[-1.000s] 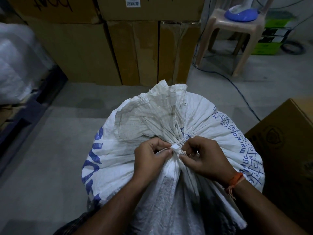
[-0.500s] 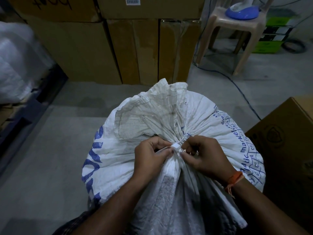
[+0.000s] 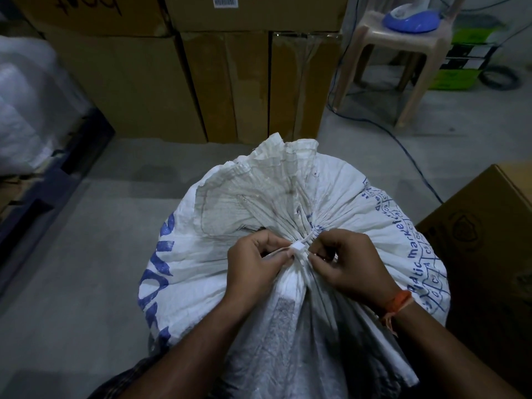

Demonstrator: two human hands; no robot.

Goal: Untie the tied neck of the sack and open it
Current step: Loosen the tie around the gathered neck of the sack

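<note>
Sack [image 3: 230, 254] is standing on the concrete floor [image 3: 86, 269] directly in front of me, its gathered neck [image 3: 299, 226] still cinched by a white tie [image 3: 299, 247]. Open floor is lying to the left and on the far side of the sack. To the right, a brown carton [image 3: 483, 240] is sitting just beside the sack wall, so room there is tight. Stacked cardboard boxes [image 3: 224, 82] are closing off the far side. A dark rack edge [image 3: 51, 191] is running along the left, well apart from the sack.

My left hand [image 3: 253, 263] is coming in from below, wrist low; its fingers [image 3: 276, 256] are curling and pinching the tie from the left. My right hand [image 3: 351, 263] is mirroring it from the right, with its fingers [image 3: 319, 251] pinching at the tie and the bunched fabric. An orange wristband [image 3: 398, 302] is sitting on the right wrist. Both forearms are angling up from the near edge.

The ruffled mouth [image 3: 273, 174] of the sack is fanning out on the far side of the tie. Blue lettering on the sack is partly folded away, so I cannot read it. The tie's knot or lock is mostly covered by my fingertips. Far right, a plastic stool [image 3: 403, 53] is carrying a blue object [image 3: 411, 20], cut off at the top edge. A blue cable [image 3: 403, 145] is trailing across the floor. White bundles [image 3: 23, 110] at far left are blurred.
</note>
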